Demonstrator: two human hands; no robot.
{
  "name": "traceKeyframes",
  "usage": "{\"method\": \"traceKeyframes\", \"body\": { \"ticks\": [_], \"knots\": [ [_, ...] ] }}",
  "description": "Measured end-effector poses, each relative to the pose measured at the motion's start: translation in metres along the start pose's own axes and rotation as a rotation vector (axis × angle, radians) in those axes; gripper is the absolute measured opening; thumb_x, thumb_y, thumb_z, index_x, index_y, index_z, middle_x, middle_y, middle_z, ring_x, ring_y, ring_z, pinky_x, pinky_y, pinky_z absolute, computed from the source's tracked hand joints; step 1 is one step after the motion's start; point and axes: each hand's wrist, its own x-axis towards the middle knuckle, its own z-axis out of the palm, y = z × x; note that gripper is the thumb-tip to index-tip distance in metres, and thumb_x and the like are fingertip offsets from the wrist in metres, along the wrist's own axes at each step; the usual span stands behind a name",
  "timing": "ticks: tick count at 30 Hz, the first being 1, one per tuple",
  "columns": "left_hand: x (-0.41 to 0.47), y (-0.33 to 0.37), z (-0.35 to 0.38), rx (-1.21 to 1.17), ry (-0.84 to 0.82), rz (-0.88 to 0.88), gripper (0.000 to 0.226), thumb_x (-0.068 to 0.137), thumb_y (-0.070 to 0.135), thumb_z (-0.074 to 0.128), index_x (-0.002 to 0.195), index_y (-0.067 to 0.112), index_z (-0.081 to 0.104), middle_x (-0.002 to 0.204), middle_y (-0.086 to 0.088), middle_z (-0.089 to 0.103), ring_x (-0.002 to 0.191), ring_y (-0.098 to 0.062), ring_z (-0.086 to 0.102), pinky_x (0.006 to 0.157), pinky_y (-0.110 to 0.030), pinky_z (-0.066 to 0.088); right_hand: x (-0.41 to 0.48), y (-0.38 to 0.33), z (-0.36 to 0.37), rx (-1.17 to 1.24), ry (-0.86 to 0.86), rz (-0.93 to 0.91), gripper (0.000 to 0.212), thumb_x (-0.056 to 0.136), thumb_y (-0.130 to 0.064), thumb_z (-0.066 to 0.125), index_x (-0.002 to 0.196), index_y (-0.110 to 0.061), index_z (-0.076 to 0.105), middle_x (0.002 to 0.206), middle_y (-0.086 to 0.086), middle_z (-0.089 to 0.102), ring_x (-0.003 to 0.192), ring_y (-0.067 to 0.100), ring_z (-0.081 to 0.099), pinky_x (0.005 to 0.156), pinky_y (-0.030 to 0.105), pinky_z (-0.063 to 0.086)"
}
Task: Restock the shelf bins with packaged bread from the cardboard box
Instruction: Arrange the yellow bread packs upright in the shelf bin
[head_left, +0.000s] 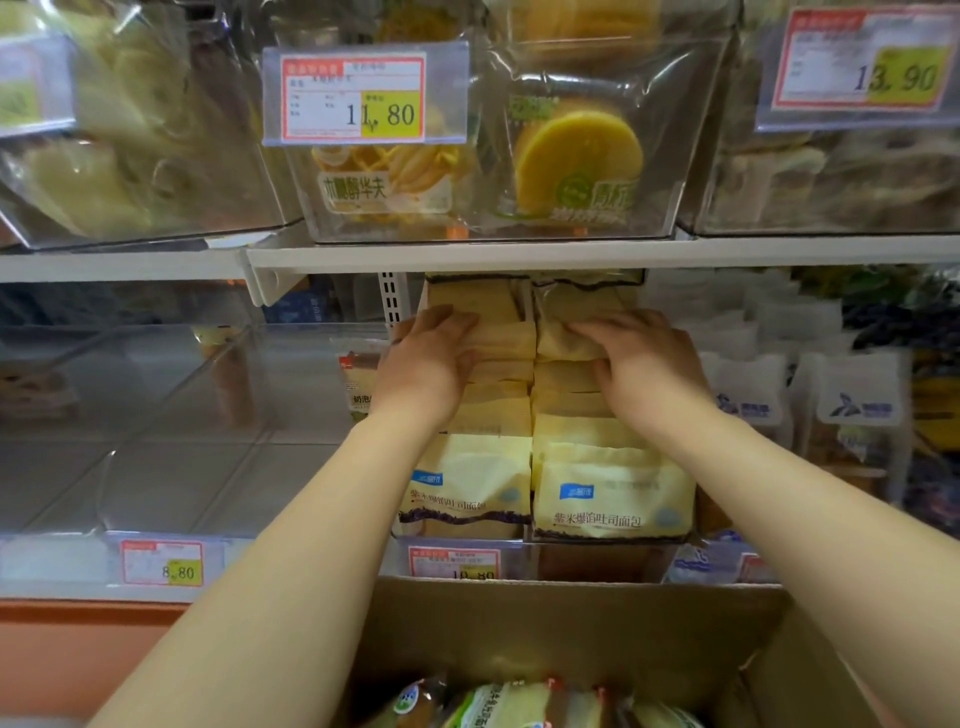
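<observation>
Left of my hands I see a clear plastic bin (171, 415) on the shelf. My left hand (434, 358) reaches deep into the next bin, fingers and thumb curled round the top of a rear pack in the left row of bread (467, 488). Touching it on the right is the right row of bread (613, 499), yellow packs standing upright front to back. My right hand (644, 364) grips a rear pack's top there, fingers over, thumb beneath. Right of that hand stand white bags (748, 395). Below both forearms the cardboard box (571, 623) is open, with more packs (519, 706) inside.
</observation>
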Motion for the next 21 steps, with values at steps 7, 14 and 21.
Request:
{"method": "traceKeyframes", "body": {
  "ticks": [7, 14, 21],
  "knots": [
    [-0.006, 0.011, -0.001, 0.198, 0.006, 0.031, 0.049, 0.099, 0.028, 0.044, 0.145, 0.038, 0.03, 0.158, 0.006, 0.015, 0.147, -0.025, -0.002, 0.117, -0.054, 0.001, -0.005, -0.014, -0.007, -0.136, -0.094, -0.015, 0.067, 0.092, -0.039, 0.049, 0.148, -0.04, 0.012, 0.158, -0.005, 0.012, 0.145, 0.026, 0.006, 0.116, 0.053, -0.002],
    [-0.009, 0.014, -0.003, 0.225, -0.06, 0.054, 0.047, 0.101, 0.024, 0.038, 0.145, 0.037, 0.031, 0.157, 0.008, 0.022, 0.146, -0.023, 0.009, 0.116, -0.058, 0.0, -0.002, -0.019, -0.005, -0.124, -0.176, -0.047, 0.054, 0.099, -0.042, 0.034, 0.149, -0.04, 0.013, 0.157, -0.003, 0.018, 0.143, 0.027, 0.014, 0.115, 0.051, 0.005],
    [-0.049, 0.025, -0.015, 0.225, 0.023, 0.088, 0.044, 0.098, 0.025, 0.042, 0.141, 0.037, 0.038, 0.15, 0.006, 0.034, 0.142, -0.022, 0.021, 0.116, -0.055, 0.008, -0.042, -0.033, -0.034, 0.0, -0.034, -0.072, 0.045, 0.097, -0.038, 0.04, 0.142, -0.035, 0.037, 0.147, -0.006, 0.039, 0.137, 0.024, 0.028, 0.115, 0.049, 0.009]
  ]
}}
